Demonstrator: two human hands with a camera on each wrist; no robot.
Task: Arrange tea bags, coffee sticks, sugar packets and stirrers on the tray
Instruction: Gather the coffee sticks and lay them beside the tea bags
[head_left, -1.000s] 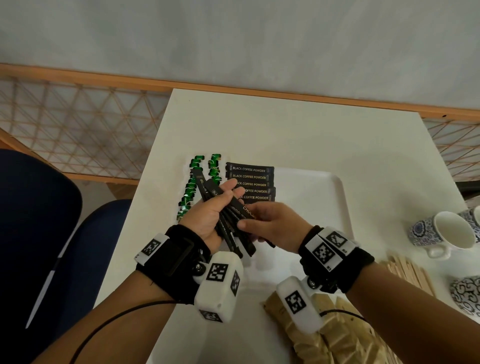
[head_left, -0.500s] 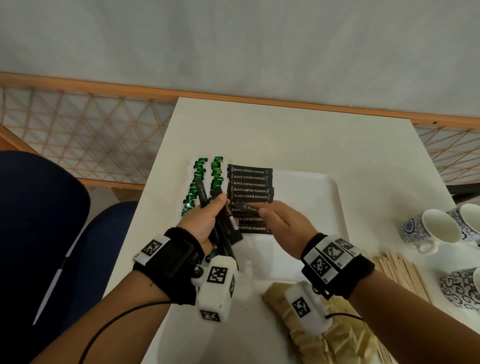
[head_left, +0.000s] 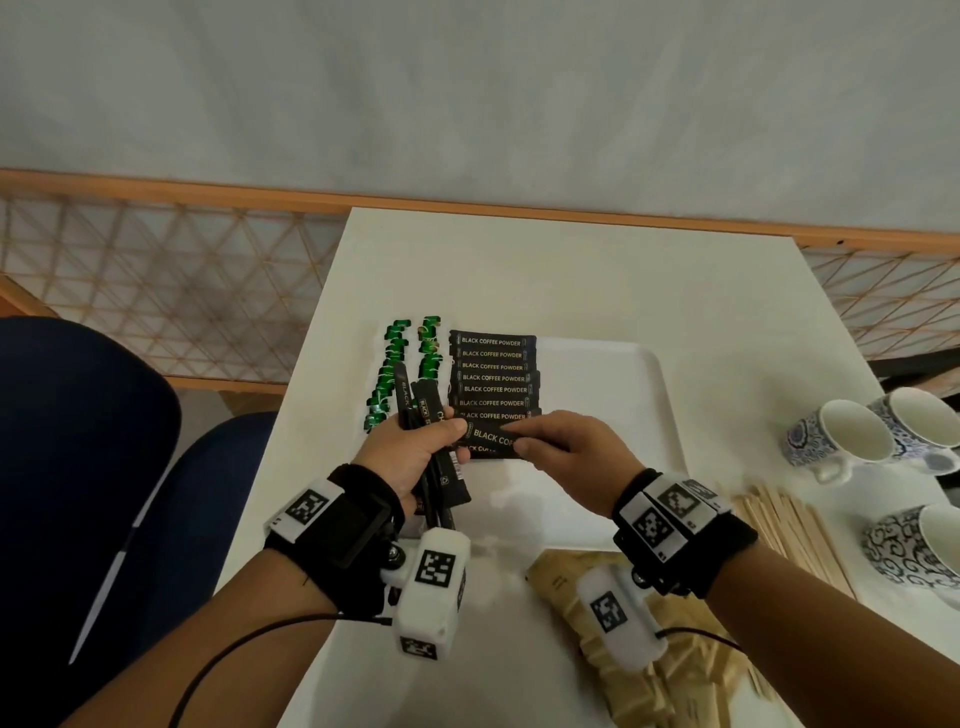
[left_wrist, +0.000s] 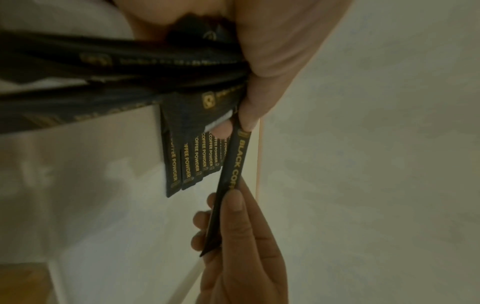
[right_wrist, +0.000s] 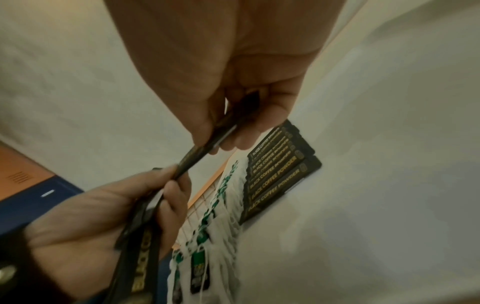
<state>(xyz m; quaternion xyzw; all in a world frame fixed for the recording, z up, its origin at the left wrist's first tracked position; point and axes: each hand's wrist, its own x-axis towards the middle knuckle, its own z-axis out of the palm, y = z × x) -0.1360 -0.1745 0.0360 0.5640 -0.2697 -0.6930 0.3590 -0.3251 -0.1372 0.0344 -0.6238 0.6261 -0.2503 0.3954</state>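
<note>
A white tray lies on the table with two columns of green tea bags at its left and a row of black coffee sticks beside them. My left hand grips a bundle of black coffee sticks upright over the tray's left side. My right hand pinches one coffee stick by its right end, held level just above the near end of the row. The stick's left end touches my left thumb. In the right wrist view the pinched stick spans both hands.
Brown sugar packets lie heaped at the table's near edge. Wooden stirrers are piled to the right of the tray. Blue-patterned white cups stand at the right edge. A dark blue chair is left of the table.
My right hand has drawn one stick out of the left hand's bundle and carried it forward to the near end of the row. The left hand moved slightly forward with the bundle.
</note>
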